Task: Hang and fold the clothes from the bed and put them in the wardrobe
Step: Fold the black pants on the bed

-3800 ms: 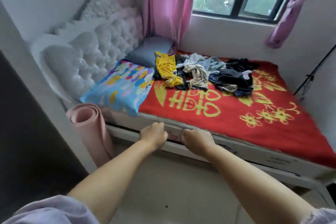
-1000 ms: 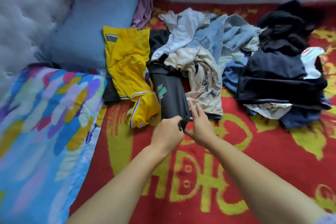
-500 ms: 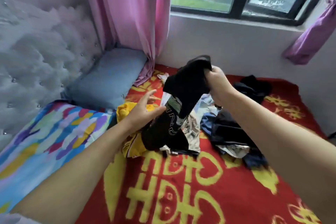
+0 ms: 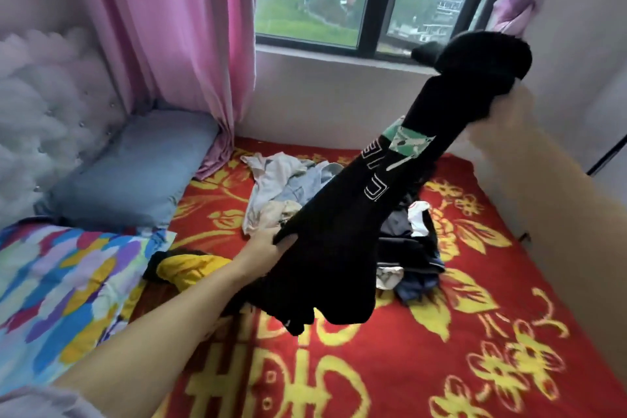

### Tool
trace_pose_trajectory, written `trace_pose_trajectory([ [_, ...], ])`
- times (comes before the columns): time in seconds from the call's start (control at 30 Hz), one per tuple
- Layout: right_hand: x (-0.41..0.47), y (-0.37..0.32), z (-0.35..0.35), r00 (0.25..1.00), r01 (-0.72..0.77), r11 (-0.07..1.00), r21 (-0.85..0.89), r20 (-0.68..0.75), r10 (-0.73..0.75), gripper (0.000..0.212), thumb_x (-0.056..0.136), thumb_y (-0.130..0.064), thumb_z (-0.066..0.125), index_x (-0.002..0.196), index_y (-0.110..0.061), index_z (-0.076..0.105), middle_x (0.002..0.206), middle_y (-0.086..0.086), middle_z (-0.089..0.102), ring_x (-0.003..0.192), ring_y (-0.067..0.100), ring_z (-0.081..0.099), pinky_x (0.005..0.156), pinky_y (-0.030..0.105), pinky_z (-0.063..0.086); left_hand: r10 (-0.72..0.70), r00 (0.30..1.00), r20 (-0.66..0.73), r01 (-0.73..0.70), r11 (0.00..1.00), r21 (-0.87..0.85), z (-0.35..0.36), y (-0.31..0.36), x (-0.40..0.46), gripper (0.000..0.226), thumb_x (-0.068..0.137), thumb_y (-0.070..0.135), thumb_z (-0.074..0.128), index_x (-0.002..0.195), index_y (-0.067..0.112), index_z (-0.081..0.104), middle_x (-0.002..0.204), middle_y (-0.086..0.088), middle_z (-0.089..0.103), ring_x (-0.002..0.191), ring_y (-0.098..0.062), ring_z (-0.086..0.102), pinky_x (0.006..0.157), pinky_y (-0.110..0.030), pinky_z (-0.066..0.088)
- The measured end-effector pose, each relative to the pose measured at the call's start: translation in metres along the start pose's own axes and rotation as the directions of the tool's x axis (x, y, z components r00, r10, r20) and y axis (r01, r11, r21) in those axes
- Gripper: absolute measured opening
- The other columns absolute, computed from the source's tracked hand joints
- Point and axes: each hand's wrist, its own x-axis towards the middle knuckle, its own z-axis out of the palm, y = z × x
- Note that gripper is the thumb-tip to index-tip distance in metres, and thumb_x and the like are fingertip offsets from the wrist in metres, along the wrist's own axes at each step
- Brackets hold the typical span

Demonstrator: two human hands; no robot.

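A black garment [image 4: 342, 241] with a green patch and white lettering stretches slantwise above the bed. My right hand [image 4: 505, 115], blurred, grips its upper end high up near the window. My left hand [image 4: 268, 243] grips its lower left edge, with the fingers hidden behind the cloth. Under it on the red and yellow blanket [image 4: 441, 349] lies a pile of clothes [image 4: 281, 187], pale ones at the left and dark ones [image 4: 410, 248] at the right. A yellow garment [image 4: 190, 266] lies near my left forearm.
A multicoloured pillow [image 4: 57, 288] and a grey-blue pillow [image 4: 135, 173] lie at the left by the tufted headboard [image 4: 44, 105]. A pink curtain [image 4: 176, 37] hangs beside the window [image 4: 366, 0]. A wall bounds the bed at the right.
My right hand has lifted the black garment higher and to the right, pulling it clear of the pile. My left hand has closed on its lower edge.
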Motion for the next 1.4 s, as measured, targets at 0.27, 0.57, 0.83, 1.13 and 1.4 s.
trace_pose_trajectory([
  [0.27, -0.041, 0.046, -0.076, 0.878, -0.279, 0.402, -0.872, -0.062, 0.475, 0.039, 0.095, -0.026, 0.057, 0.132, -0.018, 0.049, 0.128, 0.005, 0.057, 0.112, 0.014, 0.057, 0.094, 0.042, 0.050, -0.189, 0.980, -0.063, 0.123, 0.821, -0.557, -0.052, 0.123, 0.020, 0.018, 0.095, 0.019, 0.055, 0.094, 0.006, 0.067, 0.090, -0.009, 0.069, 0.074, -0.015, 0.066, 0.065, -0.022, 0.053],
  [0.57, -0.129, 0.108, -0.021, 0.629, -0.203, 0.484, -0.851, 0.265, 0.731, 0.043, 0.082, -0.050, 0.062, 0.120, -0.032, 0.054, 0.126, -0.012, 0.061, 0.116, 0.001, 0.057, 0.094, 0.032, 0.052, -0.376, 0.925, 0.054, 0.247, 0.486, -0.838, -0.047, 0.160, 0.013, 0.024, 0.094, 0.004, 0.040, 0.072, 0.010, 0.049, 0.066, -0.006, 0.050, 0.058, -0.017, 0.051, 0.056, -0.024, 0.045],
  [0.83, -0.098, 0.089, -0.010, 0.971, -0.058, 0.676, -0.735, 0.116, 0.209, 0.026, 0.096, 0.002, 0.041, 0.090, -0.010, 0.064, 0.076, 0.006, 0.068, 0.064, 0.012, 0.063, 0.058, 0.025, 0.052, -0.308, 0.951, 0.003, 0.238, 0.728, -0.643, -0.054, 0.152, 0.005, 0.025, 0.095, 0.013, 0.044, 0.073, 0.008, 0.054, 0.070, -0.005, 0.053, 0.062, -0.018, 0.054, 0.062, -0.028, 0.049],
  [1.13, -0.078, 0.026, 0.030, 0.812, 0.364, 0.377, -0.852, 0.489, 0.320, 0.008, 0.086, -0.013, 0.067, 0.080, -0.011, 0.073, 0.071, 0.001, 0.067, 0.066, 0.008, 0.061, 0.065, 0.024, 0.049, 0.436, 0.844, 0.314, -0.474, 0.879, 0.056, -0.062, 0.211, -0.013, 0.052, 0.082, 0.008, 0.071, 0.127, 0.017, 0.048, 0.106, 0.011, 0.057, 0.096, 0.004, 0.055, 0.084, -0.010, 0.041],
  [1.4, -0.062, 0.063, -0.045, 0.806, 0.191, 0.287, -0.939, 0.317, 0.501, 0.021, 0.085, -0.007, 0.067, 0.100, -0.020, 0.064, 0.093, -0.008, 0.069, 0.083, -0.002, 0.065, 0.074, 0.012, 0.050, 0.386, 0.921, 0.052, -0.382, 0.921, -0.070, -0.086, 0.217, 0.004, 0.020, 0.093, 0.019, 0.060, 0.091, 0.001, 0.069, 0.078, -0.010, 0.065, 0.069, -0.015, 0.061, 0.068, -0.029, 0.052],
])
